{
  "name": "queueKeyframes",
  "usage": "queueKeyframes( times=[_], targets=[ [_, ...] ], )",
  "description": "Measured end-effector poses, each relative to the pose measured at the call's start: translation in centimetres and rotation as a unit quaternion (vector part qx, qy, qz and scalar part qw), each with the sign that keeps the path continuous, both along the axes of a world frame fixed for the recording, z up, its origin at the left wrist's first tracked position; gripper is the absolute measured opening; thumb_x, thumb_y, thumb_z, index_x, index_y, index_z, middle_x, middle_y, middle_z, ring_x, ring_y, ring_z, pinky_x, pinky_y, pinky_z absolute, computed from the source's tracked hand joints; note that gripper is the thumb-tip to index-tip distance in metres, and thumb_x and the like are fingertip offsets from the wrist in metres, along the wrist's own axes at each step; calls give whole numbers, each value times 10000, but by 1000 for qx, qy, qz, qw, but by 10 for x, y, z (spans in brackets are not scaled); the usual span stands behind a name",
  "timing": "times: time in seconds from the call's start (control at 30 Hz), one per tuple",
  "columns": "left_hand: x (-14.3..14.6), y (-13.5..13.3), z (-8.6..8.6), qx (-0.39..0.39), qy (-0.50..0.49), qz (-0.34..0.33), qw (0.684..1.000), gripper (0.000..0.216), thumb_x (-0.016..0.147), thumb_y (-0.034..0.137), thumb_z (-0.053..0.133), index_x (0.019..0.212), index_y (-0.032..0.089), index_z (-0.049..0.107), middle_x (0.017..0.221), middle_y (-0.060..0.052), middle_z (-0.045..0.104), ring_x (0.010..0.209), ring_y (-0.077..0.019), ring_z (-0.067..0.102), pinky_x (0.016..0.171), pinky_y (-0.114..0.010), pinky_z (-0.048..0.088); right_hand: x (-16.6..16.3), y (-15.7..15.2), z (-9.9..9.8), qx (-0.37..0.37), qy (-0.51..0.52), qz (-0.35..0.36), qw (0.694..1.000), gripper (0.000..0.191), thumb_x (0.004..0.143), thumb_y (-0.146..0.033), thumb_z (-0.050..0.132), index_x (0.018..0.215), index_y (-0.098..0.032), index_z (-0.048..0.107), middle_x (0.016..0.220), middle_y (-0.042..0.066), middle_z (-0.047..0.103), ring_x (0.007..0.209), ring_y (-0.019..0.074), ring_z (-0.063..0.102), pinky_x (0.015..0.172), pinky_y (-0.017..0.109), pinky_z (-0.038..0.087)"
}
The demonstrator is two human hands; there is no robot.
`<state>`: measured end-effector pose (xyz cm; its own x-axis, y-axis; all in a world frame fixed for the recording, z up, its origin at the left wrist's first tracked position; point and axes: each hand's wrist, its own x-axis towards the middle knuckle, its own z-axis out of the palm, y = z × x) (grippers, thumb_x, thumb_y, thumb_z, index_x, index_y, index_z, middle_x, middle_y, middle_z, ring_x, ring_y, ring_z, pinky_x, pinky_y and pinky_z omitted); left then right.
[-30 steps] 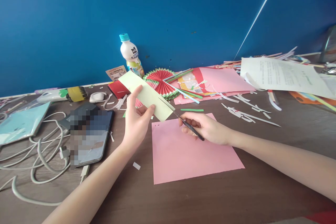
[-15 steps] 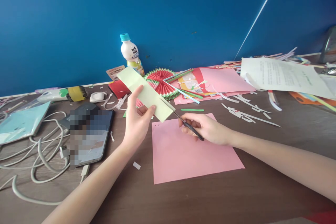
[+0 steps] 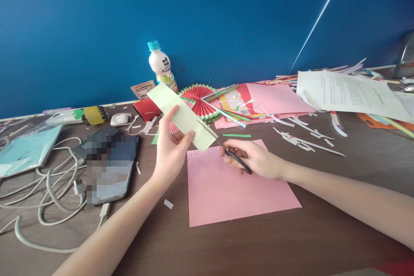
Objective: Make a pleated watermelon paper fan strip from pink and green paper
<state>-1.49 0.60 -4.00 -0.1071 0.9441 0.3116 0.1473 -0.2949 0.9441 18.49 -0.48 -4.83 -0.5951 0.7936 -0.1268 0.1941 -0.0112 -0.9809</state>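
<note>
My left hand (image 3: pixel 170 152) pinches a long pale green paper strip (image 3: pixel 181 114), holding it up above the table, tilted away to the left. My right hand (image 3: pixel 252 158) grips small dark scissors (image 3: pixel 231 155), whose blades reach into the strip's near right edge along a thin sliver. Both hands hover over a pink paper sheet (image 3: pixel 233 187) lying flat on the brown table (image 3: pixel 258 246).
A phone (image 3: pixel 108 166) with white cables (image 3: pixel 48 189) lies at the left. A white bottle (image 3: pixel 161 68) stands against the blue wall, beside a folded red paper fan (image 3: pixel 199 100). Pink sheets (image 3: pixel 274 99), a printed page (image 3: pixel 346 92) and several paper scraps (image 3: pixel 304 138) cover the back right.
The green strip has shifted slightly to the right in my left hand, and the scissors sit a little further along its edge. Little else has moved.
</note>
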Motion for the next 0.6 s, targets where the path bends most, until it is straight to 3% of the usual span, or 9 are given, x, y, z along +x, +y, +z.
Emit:
queueKeyframes(
  times=[0.6],
  targets=[
    [0, 1, -2, 4, 0, -2, 1000, 579, 746, 174, 616, 1278, 269, 409, 1254, -91, 494, 659, -75, 601, 530, -169, 527, 0, 1, 0, 9, 4, -1, 1000, 23, 823, -196, 506, 836, -178, 511, 736, -13, 471, 608, 80, 416, 465, 185, 460]
  ],
)
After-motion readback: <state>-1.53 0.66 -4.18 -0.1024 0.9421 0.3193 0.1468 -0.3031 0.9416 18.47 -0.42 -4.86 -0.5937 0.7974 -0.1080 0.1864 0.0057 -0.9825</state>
